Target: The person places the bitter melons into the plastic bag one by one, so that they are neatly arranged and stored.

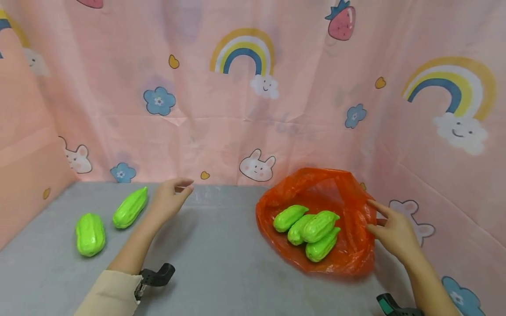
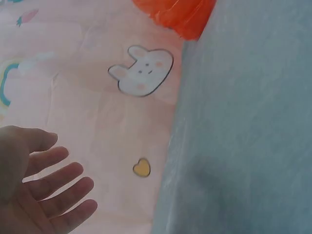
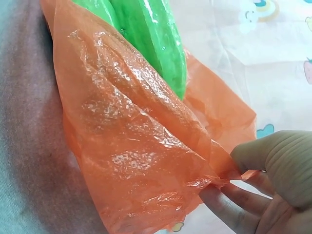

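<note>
- Deciding relation, by judgement: slim green vegetable (image 1: 130, 208) to the left of the left hand (image 1: 170, 197), on the outer side of the left forearm (image 1: 139, 241), with that hand pointing the other way, toward the far edge and rightward.
- Long axis of the slim one: slantwise on the grey worktop (image 1: 225, 250), stem tip toward the far edge, rounded end back toward the near left corner, roughly in line with the forearm's own slant.
- Farther out, toward the left edge: plump green vegetable (image 1: 90, 235), apart from the slim one, long axis running roughly from far edge to near edge.
- Nearer to both: the left hand, with the slim one just beside its wrist in the head view; right hand (image 1: 391, 226) well apart, over by the right edge.
- Left fingers (image 2: 58, 179): spread, loosely bent, holding nothing, raised above the worktop near its far edge; exact height impossible to tell.
- Right thumb (image 3: 253, 155) and fingers: pinching the side of the orange plastic bag (image 1: 357, 237), on the right part of the worktop, mouth gaping.
- Inside the bag: four green vegetables (image 1: 319, 226), bunched together, stem tips toward the far right corner.
- For a grasp of the slim one, probably needed: left hand brought back leftward and down, fingers turned to straddle the narrow width.
</note>
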The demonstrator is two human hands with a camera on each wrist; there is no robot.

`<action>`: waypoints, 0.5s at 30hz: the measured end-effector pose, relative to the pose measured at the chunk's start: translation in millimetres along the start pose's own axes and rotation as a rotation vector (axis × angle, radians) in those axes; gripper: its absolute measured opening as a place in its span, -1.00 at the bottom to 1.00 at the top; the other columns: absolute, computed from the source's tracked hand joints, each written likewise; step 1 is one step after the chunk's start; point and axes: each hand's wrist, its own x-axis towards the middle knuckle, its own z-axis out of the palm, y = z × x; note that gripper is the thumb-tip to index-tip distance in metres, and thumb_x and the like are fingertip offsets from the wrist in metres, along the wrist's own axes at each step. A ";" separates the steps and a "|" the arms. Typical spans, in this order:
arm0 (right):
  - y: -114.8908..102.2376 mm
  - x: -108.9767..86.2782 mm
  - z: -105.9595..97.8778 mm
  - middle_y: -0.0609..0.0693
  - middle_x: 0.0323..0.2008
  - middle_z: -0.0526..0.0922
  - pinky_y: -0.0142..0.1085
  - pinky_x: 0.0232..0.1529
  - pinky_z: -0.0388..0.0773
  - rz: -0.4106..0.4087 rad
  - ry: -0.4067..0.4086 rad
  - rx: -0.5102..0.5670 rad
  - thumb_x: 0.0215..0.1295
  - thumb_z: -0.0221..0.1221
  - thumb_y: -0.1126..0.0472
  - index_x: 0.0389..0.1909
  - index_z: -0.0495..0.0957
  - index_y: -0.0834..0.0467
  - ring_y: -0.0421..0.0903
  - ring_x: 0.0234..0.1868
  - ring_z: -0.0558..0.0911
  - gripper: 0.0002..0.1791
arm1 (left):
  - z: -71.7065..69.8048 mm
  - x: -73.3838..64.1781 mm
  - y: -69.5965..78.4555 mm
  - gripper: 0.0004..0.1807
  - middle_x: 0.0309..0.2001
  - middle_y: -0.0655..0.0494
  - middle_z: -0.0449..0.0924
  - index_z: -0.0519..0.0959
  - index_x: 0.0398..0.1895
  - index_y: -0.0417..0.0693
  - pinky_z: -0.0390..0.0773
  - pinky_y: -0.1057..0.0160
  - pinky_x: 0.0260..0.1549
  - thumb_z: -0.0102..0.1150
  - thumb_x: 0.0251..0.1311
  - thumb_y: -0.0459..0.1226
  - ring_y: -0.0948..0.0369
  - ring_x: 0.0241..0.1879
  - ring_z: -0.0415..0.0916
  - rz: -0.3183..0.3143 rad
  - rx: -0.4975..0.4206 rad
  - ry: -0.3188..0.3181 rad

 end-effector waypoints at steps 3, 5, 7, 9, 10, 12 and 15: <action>-1.6 0.5 -0.5 0.55 0.29 0.38 -0.10 -0.27 0.75 -0.014 0.006 0.007 0.29 0.23 0.29 0.47 0.24 0.34 0.46 0.08 0.62 -0.26 | -12.0 -1.5 -6.4 -0.54 0.30 -0.23 0.53 0.50 0.34 -0.15 0.59 -0.18 0.10 -0.03 0.52 -0.13 -0.19 0.26 0.50 -0.025 0.054 0.027; -2.6 0.4 -1.3 0.55 0.29 0.38 -0.10 -0.28 0.75 -0.019 0.010 0.006 0.29 0.22 0.29 0.47 0.24 0.34 0.46 0.08 0.62 -0.26 | -20.4 -1.8 -12.2 -0.53 0.28 -0.25 0.54 0.49 0.34 -0.16 0.59 -0.19 0.08 -0.06 0.52 -0.12 -0.21 0.23 0.51 -0.031 0.108 0.050; -3.2 -0.1 -2.1 0.55 0.29 0.38 -0.08 -0.27 0.75 -0.016 0.014 0.004 0.29 0.22 0.28 0.48 0.24 0.34 0.46 0.08 0.62 -0.26 | -28.2 -2.0 -18.9 -0.53 0.26 -0.29 0.55 0.49 0.34 -0.19 0.59 -0.20 0.05 -0.07 0.52 -0.14 -0.24 0.21 0.53 -0.034 0.152 0.073; -3.5 -0.9 -2.7 0.54 0.29 0.37 -0.05 -0.25 0.75 -0.013 0.014 -0.001 0.30 0.23 0.27 0.48 0.24 0.33 0.47 0.09 0.62 -0.26 | -35.3 -2.3 -25.9 -0.53 0.24 -0.33 0.55 0.49 0.33 -0.21 0.58 -0.22 0.03 -0.08 0.52 -0.15 -0.26 0.19 0.53 -0.035 0.172 0.088; -3.5 -1.3 -2.8 0.54 0.29 0.37 -0.04 -0.24 0.75 -0.010 0.014 -0.004 0.30 0.23 0.27 0.48 0.24 0.33 0.47 0.09 0.62 -0.26 | -38.4 -2.3 -29.1 -0.53 0.24 -0.35 0.54 0.48 0.34 -0.22 0.58 -0.22 0.02 -0.09 0.53 -0.16 -0.27 0.19 0.53 -0.039 0.170 0.091; -3.4 -1.8 -2.9 0.54 0.29 0.37 0.00 -0.22 0.74 -0.004 0.015 -0.008 0.30 0.23 0.26 0.48 0.25 0.33 0.48 0.09 0.61 -0.26 | -43.9 -2.4 -34.4 -0.53 0.25 -0.37 0.52 0.47 0.35 -0.22 0.57 -0.24 0.01 -0.10 0.53 -0.16 -0.28 0.20 0.50 -0.046 0.176 0.094; -3.4 -1.9 -3.0 0.54 0.29 0.38 0.05 -0.20 0.73 0.002 0.018 -0.016 0.30 0.23 0.26 0.47 0.25 0.33 0.48 0.09 0.60 -0.26 | -50.8 -2.1 -41.3 -0.54 0.25 -0.40 0.51 0.47 0.35 -0.21 0.54 -0.27 0.01 -0.11 0.54 -0.17 -0.30 0.21 0.48 -0.052 0.183 0.103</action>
